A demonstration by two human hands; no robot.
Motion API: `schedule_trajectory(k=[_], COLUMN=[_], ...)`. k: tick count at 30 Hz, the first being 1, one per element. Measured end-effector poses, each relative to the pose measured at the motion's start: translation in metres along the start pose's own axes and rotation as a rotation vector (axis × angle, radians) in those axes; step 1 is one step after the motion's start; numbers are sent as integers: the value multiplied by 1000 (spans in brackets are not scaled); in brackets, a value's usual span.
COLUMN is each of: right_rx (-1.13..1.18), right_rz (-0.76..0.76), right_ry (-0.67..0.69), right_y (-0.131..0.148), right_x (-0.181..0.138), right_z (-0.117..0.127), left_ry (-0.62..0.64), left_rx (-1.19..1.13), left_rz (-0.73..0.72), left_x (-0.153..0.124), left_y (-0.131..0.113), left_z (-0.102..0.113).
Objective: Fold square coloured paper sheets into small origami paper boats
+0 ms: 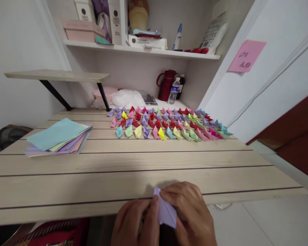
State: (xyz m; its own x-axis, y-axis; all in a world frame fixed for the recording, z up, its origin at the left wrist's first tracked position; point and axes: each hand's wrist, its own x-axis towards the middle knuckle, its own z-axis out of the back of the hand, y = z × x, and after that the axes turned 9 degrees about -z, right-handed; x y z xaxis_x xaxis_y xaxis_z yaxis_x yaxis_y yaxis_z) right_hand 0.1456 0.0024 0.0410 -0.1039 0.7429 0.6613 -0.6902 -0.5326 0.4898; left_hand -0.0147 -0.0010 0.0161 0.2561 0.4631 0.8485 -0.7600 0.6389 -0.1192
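Note:
A small folded piece of purple paper [166, 212] is held at the table's front edge, its pointed corner facing away from me. My left hand [137, 222] pinches its left side, the thumb or a finger lying along the edge. On the other side my right hand [191, 212] grips the paper, with fingertips near its upper corner. Parts of both hands' fingers are hidden behind the paper. Farther back on the wooden table [133, 160] stand rows of small folded paper boats [161, 134] in many colours.
A stack of coloured paper sheets [59, 135] lies at the left. Behind the boats are a red jug [166, 85], a water bottle [174, 90] and a white plastic bag [128, 98]. A raised wooden shelf [59, 75] on black legs stands at the back left.

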Motion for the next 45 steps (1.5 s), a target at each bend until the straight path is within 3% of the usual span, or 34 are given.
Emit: schedule_trajectory(k=[4,7,13,18,28,33,38,42,45], right_rx=[-169,-126,8,-93,-124,-78,-29,-81,-156], right_rz=[-176,-246,-232,-95,-37,-24,-109,17,88], right_ry=[61,145,98,86,130,148,205,216,271], right_y=[-9,-14,-21,-21,-21,-21,-20,-23,-26], right_x=[11,12,8,5,9,11,11,8,5], right_z=[1,3,8,5,8,10,15,20,25], left_ry=[239,313,224,216,154,227,267,260,330], left_rx=[35,35,33,33,-6,-38,11,19,40], left_rz=[0,-35,93,-20,-207,-262,-309,-259,-353], left_x=[11,17,27,30,21,22,20,20,22], left_y=[13,18,15,24,39,43,43,41,42], left_z=[-6,-7,-19,-17,-2,-2,-5,-5,-3])
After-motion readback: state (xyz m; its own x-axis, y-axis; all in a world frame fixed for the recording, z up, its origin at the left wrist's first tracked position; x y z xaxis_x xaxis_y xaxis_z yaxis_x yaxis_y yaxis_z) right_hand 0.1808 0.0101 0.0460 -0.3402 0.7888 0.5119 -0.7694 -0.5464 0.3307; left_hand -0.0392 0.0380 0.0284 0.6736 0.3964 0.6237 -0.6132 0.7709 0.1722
